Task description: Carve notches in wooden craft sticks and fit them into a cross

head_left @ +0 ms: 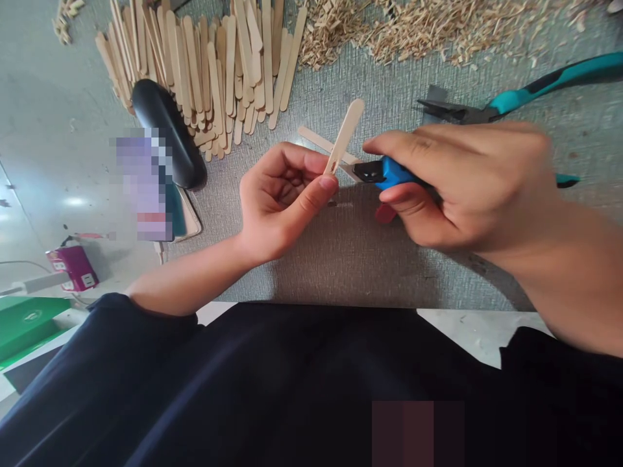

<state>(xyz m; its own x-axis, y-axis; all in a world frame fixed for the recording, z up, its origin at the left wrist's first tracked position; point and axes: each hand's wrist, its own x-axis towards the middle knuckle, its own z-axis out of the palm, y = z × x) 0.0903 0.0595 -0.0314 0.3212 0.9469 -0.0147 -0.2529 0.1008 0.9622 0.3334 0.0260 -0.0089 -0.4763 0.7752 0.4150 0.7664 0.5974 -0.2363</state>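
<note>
My left hand [282, 204] pinches a wooden craft stick [349, 130] between thumb and fingers, its rounded end pointing up and to the right. A small cut shows in the stick just above my thumb. Behind it another craft stick [316, 138] crosses at an angle; whether my fingers hold that one too, I cannot tell. My right hand [472, 185] is closed round a blue-and-black utility knife [394, 172]. The knife's blade points left, right by the cut in the stick, and part of its handle is hidden in my palm.
Many loose craft sticks [233, 61] lie in a pile at the back left, with wood chips [428, 29] beside them. Teal-handled pliers [516, 100] rest at the right. A black case [168, 133] and a partly blurred phone [187, 217] lie left. A purple power socket [78, 267] is farther left.
</note>
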